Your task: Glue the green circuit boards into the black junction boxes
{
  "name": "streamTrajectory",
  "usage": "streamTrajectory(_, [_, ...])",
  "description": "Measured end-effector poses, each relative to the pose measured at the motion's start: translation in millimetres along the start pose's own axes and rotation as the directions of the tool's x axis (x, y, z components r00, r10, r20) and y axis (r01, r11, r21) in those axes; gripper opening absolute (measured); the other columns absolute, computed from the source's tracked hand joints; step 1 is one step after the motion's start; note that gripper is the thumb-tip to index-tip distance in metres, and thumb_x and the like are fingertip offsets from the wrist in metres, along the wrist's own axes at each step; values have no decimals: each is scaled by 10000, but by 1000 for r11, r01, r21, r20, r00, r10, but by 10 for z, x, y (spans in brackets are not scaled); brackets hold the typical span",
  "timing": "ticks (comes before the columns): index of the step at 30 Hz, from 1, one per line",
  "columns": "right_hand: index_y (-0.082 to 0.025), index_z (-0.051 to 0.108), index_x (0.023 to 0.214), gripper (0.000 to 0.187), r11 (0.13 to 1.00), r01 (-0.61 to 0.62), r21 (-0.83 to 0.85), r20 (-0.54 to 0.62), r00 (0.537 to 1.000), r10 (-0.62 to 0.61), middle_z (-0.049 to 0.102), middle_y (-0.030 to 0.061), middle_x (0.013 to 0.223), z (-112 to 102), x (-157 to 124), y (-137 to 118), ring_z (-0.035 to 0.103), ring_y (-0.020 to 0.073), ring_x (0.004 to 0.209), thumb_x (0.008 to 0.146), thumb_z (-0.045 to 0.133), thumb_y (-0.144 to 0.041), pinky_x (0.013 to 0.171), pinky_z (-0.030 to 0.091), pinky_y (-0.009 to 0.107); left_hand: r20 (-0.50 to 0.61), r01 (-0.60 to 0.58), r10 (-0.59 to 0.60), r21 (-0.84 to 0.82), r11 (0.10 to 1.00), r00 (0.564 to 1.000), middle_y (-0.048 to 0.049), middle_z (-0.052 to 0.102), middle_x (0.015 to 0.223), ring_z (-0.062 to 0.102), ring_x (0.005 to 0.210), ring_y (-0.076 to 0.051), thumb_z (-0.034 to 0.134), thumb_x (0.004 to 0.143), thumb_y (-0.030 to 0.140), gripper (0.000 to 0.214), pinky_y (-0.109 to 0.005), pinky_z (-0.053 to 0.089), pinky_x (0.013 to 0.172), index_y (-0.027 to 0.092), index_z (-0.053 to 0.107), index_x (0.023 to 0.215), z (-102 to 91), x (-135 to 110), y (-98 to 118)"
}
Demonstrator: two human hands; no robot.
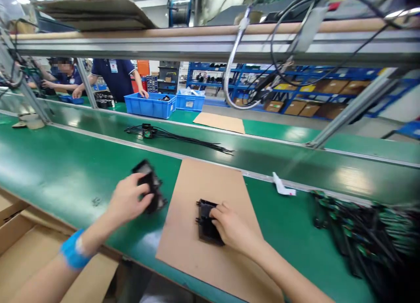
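On the green workbench [65, 163] in front of me, both my hands are busy with small black pieces. My left hand [126, 202], with a blue wristband [72, 250] on its wrist, is closed around a black plastic part [149, 187]. It holds that part tilted, just above the green surface and just beside the left edge of a brown cardboard sheet [203, 184]. My right hand [231, 226] has its fingers curled over the right side of a second black part [206, 222], which lies flat near the middle of the cardboard sheet. I cannot tell whether my thumb reaches under it.

To the right of the sheet a small white scrap [282, 187] lies on the bench. Further right, a blurred heap of dark cables with green ends [361, 233] fills the corner. Beyond a metal rail, a bundle of thin black wires [177, 136] lies on the green belt. Past that stand two blue bins [149, 105], where another person in a dark shirt [116, 77] rests a hand on a bin's rim. At my lower left sits an open cardboard box [19, 241]
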State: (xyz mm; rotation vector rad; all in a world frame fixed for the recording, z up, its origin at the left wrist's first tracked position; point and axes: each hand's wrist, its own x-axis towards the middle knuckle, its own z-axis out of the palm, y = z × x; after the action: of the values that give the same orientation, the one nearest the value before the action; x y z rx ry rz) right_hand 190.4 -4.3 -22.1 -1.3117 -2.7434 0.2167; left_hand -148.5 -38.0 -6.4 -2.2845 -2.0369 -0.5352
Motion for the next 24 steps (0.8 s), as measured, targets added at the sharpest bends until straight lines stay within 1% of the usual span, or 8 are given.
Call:
streamTrajectory(2, [-181,596,826,171,999,-28,33,-12,1000,29,596,89,874,67,-108,54,495,239,904,885,442,-138,777,408,348,68,-150,152,-33,988,986,-69,504,1301,495,1134,-296,575,822,413,221,-435,366,986,226,693,837,260,610,592])
streamTrajectory(4, [-193,612,854,152,997,-44,67,-38,998,47,583,75,887,83,-195,78,492,232,917,888,465,-173,787,412,341,121,-276,281,-58,959,952,-101,514,1283,497,1127,-297,598,841,377,205,-461,366,982,200,684,901,514,1028,1070])
streamTrajectory(6, [-209,630,865,147,994,-56,94,-67,996,62,571,66,897,72,-264,96,488,228,922,886,485,-200,789,416,337,166,-379,388,-85,922,907,-104,545,1229,509,1115,-273,590,879,374,235,-477,389,969,176,647,991,713,1268,1393])
streamTrajectory(8, [-216,643,842,153,991,-71,116,-100,991,83,563,68,945,59,-316,122,481,227,946,883,496,-219,815,417,344,199,-462,478,-125,878,855,-88,573,1176,537,1077,-240,574,909,385,265,-465,421,946,163,613,1049,840,1381,1567])
streamTrajectory(11, [-212,645,812,120,985,-80,150,-146,984,102,524,77,1140,64,-363,183,443,244,1075,854,534,-228,919,399,372,207,-528,563,-201,825,800,-84,598,1133,552,1044,-239,602,884,417,256,-450,422,933,167,643,925,927,1424,1630])
streamTrajectory(13, [-209,636,839,90,981,-50,186,-167,983,82,474,78,1248,77,-377,234,398,257,1169,827,547,-204,986,372,393,181,-525,571,-247,815,801,-88,605,1136,532,1071,-266,613,858,447,266,-457,398,944,184,655,867,957,1427,1605])
streamTrajectory(18, [-183,610,868,96,975,-4,222,-195,980,48,431,104,1316,95,-384,277,333,278,1270,813,533,-198,1047,344,416,107,-450,502,-313,836,858,-93,558,1296,376,1260,-308,472,921,427,414,-493,329,1033,211,516,1272,1079,1419,1518])
streamTrajectory(24, [-179,652,905,256,999,-1,47,-162,987,9,552,131,1144,112,-387,72,491,289,1052,834,555,-404,859,472,428,49,-498,555,-380,779,830,-103,602,1243,396,1254,-323,345,949,382,390,-583,326,1033,203,570,1212,1314,1372,1453])
